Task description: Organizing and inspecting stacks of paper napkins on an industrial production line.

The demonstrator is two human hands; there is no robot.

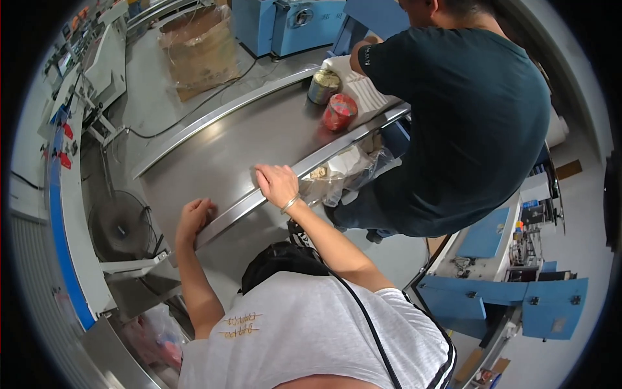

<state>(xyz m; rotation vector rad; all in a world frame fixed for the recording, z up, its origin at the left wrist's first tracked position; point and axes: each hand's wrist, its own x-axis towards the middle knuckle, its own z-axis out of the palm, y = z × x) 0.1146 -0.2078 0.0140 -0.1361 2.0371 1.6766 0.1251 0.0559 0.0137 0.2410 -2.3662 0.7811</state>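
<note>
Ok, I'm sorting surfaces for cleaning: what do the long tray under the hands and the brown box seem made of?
Long tray: likely stainless steel, satiny, given its grey sheen and blurred reflections. Brown box: probably matte cardboard, judging by its colour; the glossy, wrinkled film looks plastic.

Metal table (243, 139) with two cylinders (340, 113)

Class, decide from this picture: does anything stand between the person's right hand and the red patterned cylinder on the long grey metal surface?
Nothing visible does: from the right hand at the near rim, only the long grey metal surface lies before the red patterned cylinder. The yellow-topped grey cylinder stands beside it, off that line.
</note>
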